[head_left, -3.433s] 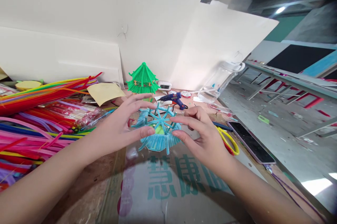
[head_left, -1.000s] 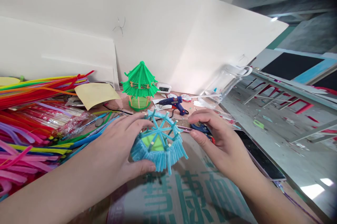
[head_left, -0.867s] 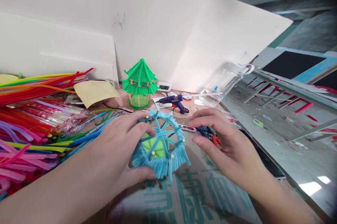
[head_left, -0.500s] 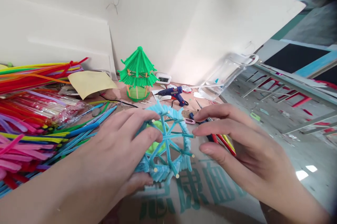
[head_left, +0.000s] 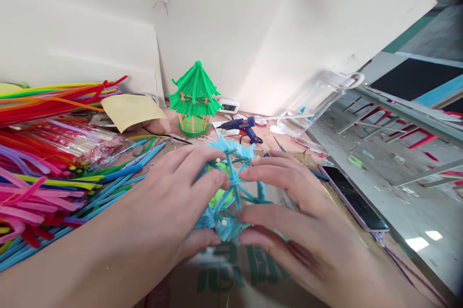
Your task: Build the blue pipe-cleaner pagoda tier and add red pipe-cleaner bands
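A light-blue pipe-cleaner roof with stick spokes and a green piece inside sits between both my hands, tilted toward me above a cardboard sheet. My left hand wraps its left side, thumb under the rim and fingers on top. My right hand grips its right side, index fingertip at the hub and thumb under the fringe. Most of the roof is hidden by my fingers.
A finished green pipe-cleaner pavilion stands behind, next to a blue glue gun. Piles of coloured pipe cleaners fill the left. A phone lies right, near the table edge. A clear jar lies on its side.
The blue roof has tipped up toward me. My right hand moved in from the right and closed on it; my left hand kept its grip.
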`<action>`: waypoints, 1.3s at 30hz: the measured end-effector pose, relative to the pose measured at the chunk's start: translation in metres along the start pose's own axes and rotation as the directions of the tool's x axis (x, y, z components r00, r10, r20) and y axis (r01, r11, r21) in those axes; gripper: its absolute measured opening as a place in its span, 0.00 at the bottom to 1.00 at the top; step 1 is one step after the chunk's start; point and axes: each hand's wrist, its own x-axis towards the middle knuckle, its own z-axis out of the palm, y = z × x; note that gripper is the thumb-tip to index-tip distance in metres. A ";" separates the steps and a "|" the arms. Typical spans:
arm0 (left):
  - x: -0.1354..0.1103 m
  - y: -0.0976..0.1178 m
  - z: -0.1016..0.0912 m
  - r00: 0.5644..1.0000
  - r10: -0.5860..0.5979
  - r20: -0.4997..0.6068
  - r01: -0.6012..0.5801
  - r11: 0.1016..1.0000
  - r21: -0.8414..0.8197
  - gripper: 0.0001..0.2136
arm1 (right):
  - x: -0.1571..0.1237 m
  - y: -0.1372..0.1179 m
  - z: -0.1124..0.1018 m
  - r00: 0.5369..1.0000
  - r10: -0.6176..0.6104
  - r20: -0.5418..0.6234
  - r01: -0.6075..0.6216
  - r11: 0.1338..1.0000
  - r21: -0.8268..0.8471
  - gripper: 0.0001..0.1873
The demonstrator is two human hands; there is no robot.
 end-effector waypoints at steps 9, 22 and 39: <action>0.005 -0.011 0.011 0.989 -0.141 -0.051 0.130 0.977 -0.170 0.29 | 0.003 0.023 0.019 0.982 0.027 -0.186 -0.036 0.998 -0.046 0.10; 0.010 -0.036 0.013 0.964 -0.260 0.060 0.256 0.839 -0.479 0.35 | 0.003 0.044 0.029 0.966 0.030 -0.258 -0.035 0.999 -0.018 0.21; 0.005 -0.075 -0.001 0.942 -0.329 0.069 0.329 0.858 -0.393 0.39 | 0.004 0.065 0.037 0.879 0.475 0.034 -0.393 0.684 0.614 0.10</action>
